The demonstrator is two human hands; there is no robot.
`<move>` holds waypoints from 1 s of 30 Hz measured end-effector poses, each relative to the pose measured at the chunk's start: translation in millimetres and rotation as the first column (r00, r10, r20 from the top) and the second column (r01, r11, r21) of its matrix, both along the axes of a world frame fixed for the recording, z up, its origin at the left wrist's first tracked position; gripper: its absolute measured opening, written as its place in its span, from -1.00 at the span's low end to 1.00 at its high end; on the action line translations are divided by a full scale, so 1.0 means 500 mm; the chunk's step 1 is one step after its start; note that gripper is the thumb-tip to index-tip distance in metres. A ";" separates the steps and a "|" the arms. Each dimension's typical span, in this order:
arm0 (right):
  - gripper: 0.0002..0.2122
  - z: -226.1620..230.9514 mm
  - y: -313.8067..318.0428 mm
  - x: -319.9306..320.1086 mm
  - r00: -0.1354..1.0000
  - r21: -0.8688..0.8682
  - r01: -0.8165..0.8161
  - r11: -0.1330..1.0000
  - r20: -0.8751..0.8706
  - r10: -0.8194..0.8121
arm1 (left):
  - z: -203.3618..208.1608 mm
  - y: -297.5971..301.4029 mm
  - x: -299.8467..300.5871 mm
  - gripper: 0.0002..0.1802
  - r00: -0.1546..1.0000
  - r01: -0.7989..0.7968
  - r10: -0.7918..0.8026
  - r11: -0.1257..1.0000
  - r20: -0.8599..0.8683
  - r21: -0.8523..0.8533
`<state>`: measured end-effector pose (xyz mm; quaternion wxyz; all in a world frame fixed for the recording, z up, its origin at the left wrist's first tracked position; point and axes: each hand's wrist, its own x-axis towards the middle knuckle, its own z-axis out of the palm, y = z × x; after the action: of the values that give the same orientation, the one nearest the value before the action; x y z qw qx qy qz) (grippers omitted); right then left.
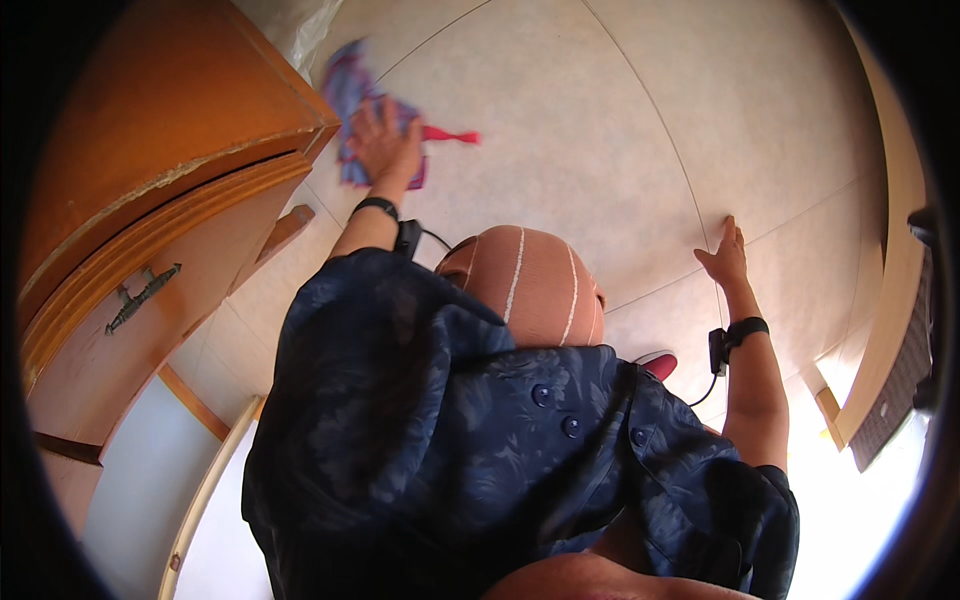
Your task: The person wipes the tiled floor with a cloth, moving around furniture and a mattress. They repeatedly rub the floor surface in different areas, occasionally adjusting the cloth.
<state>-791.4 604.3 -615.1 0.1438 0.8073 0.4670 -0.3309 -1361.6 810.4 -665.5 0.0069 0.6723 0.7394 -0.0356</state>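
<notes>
The left hand (385,140) presses flat, fingers spread, on a cloth (352,95) lying on the floor (600,120) just beside the cabinet (160,200). The right hand (727,255) rests open on the floor, well away from the cabinet. The cloth could bunch or slip from under the palm if pressure eases. It looks thin, crumpled, purple-blue with a red tail.

Pale tiled floor (600,120) (wooden cabinet (150,200) left)
</notes>
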 end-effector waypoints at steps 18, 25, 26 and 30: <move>0.03 0.000 -0.006 0.018 0.993 0.066 0.120 0.991 -0.021 -0.119 | -0.019 0.090 0.532 -0.28 0.753 0.528 -0.568 0.823 0.333 0.210; 0.04 -0.007 -0.014 0.024 0.993 0.090 0.115 0.989 -0.012 -0.114 | 0.044 -0.142 0.489 -0.20 0.258 0.965 -0.779 0.238 0.571 -0.111; 0.05 -0.008 -0.013 0.022 0.995 0.083 0.104 0.991 0.000 -0.104 | 0.035 -0.142 0.442 -0.24 0.333 0.933 -0.772 0.353 0.542 -0.072; 0.03 -0.006 -0.004 0.013 0.992 0.091 0.125 0.988 -0.025 -0.123 | 0.013 -0.119 0.166 -0.27 0.768 0.547 -0.543 0.832 0.340 0.095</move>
<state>-785.1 602.3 -618.0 0.0809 0.8372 0.4322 -0.3251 -1278.6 750.9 -659.2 0.1320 0.8527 0.4988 0.0814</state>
